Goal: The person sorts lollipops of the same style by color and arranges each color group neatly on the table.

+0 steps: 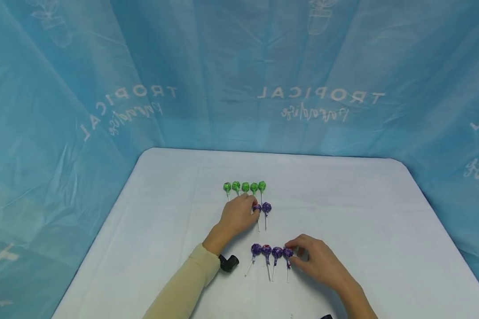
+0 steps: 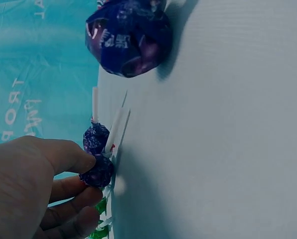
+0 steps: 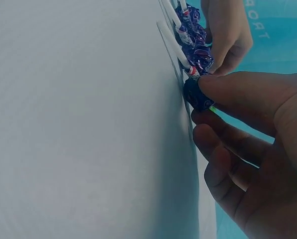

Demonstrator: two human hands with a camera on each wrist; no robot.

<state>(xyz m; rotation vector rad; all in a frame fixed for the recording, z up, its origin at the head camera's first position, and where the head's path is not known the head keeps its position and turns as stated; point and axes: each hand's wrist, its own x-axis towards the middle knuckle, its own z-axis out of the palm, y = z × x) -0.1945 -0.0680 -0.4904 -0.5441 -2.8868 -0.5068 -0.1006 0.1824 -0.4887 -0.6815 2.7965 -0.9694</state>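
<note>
My left hand (image 1: 239, 215) pinches a purple-wrapped lollipop (image 2: 97, 174) by its round head, thumb on one side and fingers on the other. Just to the right of it lies another purple lollipop (image 1: 266, 207), its stick toward me. Closer to me, my right hand (image 1: 321, 262) holds the head of the rightmost lollipop (image 3: 197, 93) in the near purple row between thumb and index finger. The remaining purple lollipops (image 1: 266, 250) of that row lie side by side to its left, sticks pointing toward me.
Beyond the left hand, several green lollipops (image 1: 245, 187) form a row, partly covered by that hand. Everything lies on a white tabletop (image 1: 343, 195). A blue printed curtain (image 1: 239, 66) surrounds the table's back and sides. A black wrist device (image 1: 229, 263) sits by the left sleeve.
</note>
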